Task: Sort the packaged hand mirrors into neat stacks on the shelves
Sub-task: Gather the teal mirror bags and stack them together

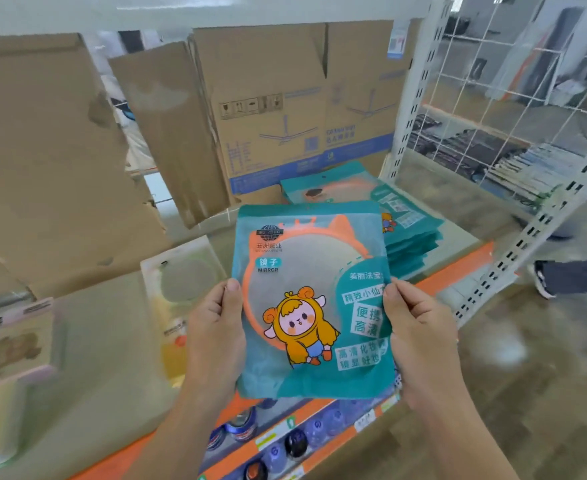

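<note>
I hold a teal packaged hand mirror upright in front of me, printed with a cartoon sheep girl and an orange mirror outline. My left hand grips its left edge and my right hand grips its right edge, thumbs on the front. Behind it, on the shelf, lies a stack of the same teal mirror packs. To the left lies a clear-and-yellow mirror pack, and at the far left a beige and pink pack.
Brown cardboard boxes and loose cardboard sheets stand at the back of the shelf. A white slotted upright and wire grid panel close the right side. Small round items sit on the lower shelf. A person's shoe is at right.
</note>
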`<state>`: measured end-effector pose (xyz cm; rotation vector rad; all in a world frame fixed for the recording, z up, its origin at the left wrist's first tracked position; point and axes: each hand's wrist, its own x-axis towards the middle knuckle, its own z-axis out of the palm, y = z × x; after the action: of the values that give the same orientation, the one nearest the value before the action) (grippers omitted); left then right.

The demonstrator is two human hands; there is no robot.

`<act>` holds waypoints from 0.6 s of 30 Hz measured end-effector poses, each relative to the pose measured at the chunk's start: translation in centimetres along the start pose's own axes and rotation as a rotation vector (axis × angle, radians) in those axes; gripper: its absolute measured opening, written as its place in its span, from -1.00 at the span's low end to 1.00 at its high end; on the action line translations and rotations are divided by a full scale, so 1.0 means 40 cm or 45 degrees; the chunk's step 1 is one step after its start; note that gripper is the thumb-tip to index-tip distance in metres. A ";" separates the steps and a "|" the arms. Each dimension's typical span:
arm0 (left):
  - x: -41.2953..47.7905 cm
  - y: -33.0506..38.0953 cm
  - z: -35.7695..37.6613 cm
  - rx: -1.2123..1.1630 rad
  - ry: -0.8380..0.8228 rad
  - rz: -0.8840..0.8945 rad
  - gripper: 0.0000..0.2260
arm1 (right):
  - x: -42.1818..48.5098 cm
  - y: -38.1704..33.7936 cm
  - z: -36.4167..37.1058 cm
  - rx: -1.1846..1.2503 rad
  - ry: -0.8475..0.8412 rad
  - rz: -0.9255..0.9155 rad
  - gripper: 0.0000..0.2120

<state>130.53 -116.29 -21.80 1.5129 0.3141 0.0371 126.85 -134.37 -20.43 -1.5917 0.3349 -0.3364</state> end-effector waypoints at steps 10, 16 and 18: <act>0.151 0.042 0.126 -0.147 0.081 0.006 -0.73 | 0.262 -0.078 0.002 -0.243 -0.103 -0.147 -0.73; 0.217 0.056 0.197 -0.089 0.093 0.054 -0.72 | 0.359 -0.093 -0.015 -0.238 -0.056 -0.152 -0.74; 0.224 0.062 0.225 -0.090 0.092 0.055 -0.72 | 0.385 -0.094 -0.035 -0.246 -0.072 -0.160 -0.75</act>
<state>141.57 -122.95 -20.76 1.4499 0.3350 0.1363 140.35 -141.84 -16.47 -1.8132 0.2297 -0.3634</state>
